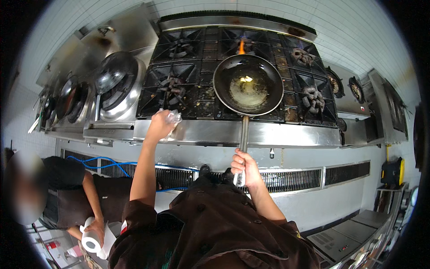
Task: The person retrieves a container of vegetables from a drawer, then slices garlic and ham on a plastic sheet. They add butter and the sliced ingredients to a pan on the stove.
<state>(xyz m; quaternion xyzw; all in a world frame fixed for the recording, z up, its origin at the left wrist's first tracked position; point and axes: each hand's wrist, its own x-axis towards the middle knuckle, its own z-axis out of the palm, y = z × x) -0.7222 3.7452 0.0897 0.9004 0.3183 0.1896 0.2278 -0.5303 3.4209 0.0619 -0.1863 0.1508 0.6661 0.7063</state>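
Observation:
My right hand (246, 168) grips the long metal handle (245, 134) of a dark frying pan (248, 84). The pan sits over the middle of the gas range, with what looks like a shallow pool of oil and a few pale bits (246, 79) inside. Just behind its far rim an orange flame (242, 46) rises. In my left hand (161, 124) is a crumpled clear plastic bag (173, 118), held above the steel front edge of the range (198, 131). Whatever the bag contains cannot be made out.
Left of the range, a wok (112, 75) leans on a round steel burner. Burner grates (173, 89) flank the pan. A co-worker (72, 198) at lower left holds a paper towel roll (91, 239). A blue hose (111, 162) crosses the floor near a drain grate (292, 180).

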